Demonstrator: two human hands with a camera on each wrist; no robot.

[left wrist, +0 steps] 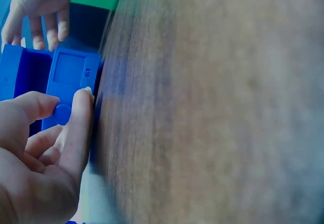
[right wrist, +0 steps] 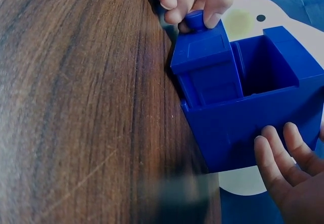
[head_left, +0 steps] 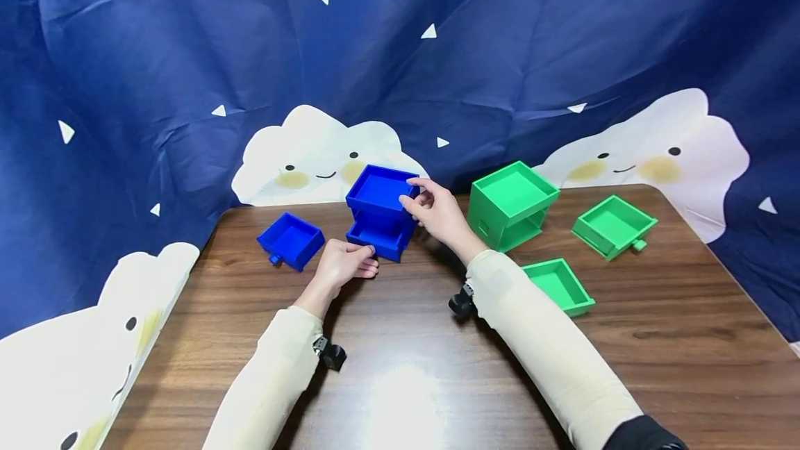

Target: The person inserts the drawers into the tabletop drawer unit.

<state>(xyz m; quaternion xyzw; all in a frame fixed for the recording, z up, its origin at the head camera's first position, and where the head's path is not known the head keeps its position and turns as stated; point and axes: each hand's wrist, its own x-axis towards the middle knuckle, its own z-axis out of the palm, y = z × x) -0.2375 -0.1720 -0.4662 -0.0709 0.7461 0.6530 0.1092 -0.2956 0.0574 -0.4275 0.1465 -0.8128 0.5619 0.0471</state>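
Over on the tabletop (head_left: 400, 318), the left hand (head_left: 340, 264) is pinching the knob (left wrist: 62, 114) of the blue drawer (head_left: 377, 235), which is jutting from the lower slot of the blue cabinet (head_left: 382, 187) toward the person. The left hand is sitting nearer, right at the drawer's front; the right hand (head_left: 442, 215) (fingers extended, not gripping, as far as I'm seeing) is resting against the cabinet's right side.
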